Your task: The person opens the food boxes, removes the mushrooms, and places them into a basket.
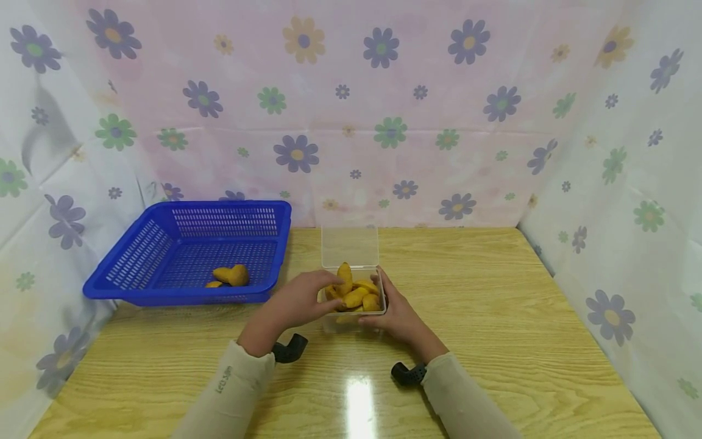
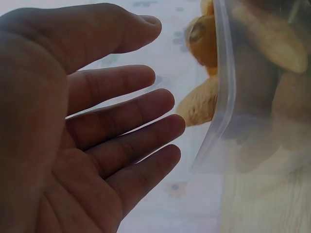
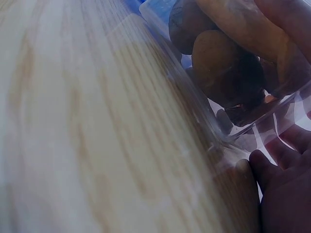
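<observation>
Left hand (image 1: 306, 299) loose, fingers straightish, gripping nothing; right hand (image 1: 400, 314) clamped on clear box (image 1: 336, 324). Top yellow fruit (image 1: 344, 275) between hands, left one nearer, long axis pointing away from them lol.

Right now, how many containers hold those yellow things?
2: the blue basket, on the left of the table, and the clear box, gripped by the right hand. No others show in view.
</observation>
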`<action>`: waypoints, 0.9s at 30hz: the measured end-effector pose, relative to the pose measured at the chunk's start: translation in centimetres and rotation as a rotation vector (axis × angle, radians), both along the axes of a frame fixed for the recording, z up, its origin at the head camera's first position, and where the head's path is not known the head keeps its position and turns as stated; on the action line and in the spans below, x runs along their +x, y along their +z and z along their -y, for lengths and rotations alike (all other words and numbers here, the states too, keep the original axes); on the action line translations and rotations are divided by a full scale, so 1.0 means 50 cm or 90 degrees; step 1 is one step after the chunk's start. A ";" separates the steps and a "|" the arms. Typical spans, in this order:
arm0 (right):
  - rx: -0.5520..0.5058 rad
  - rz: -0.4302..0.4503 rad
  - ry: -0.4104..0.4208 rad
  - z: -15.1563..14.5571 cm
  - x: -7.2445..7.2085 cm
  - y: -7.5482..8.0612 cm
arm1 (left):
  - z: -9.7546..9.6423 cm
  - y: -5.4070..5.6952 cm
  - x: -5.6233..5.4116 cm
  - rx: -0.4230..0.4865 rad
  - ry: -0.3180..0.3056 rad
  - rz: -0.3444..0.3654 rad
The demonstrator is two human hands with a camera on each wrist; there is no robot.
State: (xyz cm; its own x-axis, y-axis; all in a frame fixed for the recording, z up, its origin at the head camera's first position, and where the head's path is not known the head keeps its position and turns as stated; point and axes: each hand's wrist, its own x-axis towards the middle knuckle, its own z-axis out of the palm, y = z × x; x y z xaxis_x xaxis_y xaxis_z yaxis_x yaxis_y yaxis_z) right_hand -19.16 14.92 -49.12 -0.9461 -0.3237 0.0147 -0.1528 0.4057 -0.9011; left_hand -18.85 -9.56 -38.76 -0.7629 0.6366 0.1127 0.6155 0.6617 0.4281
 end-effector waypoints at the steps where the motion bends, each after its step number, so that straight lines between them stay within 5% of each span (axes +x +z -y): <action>1: -0.001 0.000 0.000 0.000 0.000 0.000 | -0.003 -0.001 0.000 0.001 -0.004 0.005; 12: 0.001 -0.005 0.008 0.000 0.000 0.002 | -0.030 -0.006 0.005 -0.003 -0.019 0.028; 21: 0.014 0.009 0.034 0.004 0.029 0.072 | -0.041 -0.008 0.005 -0.008 -0.034 0.021; 27: -0.003 0.007 0.026 0.006 0.025 0.058 | -0.045 -0.007 0.007 -0.007 -0.044 0.041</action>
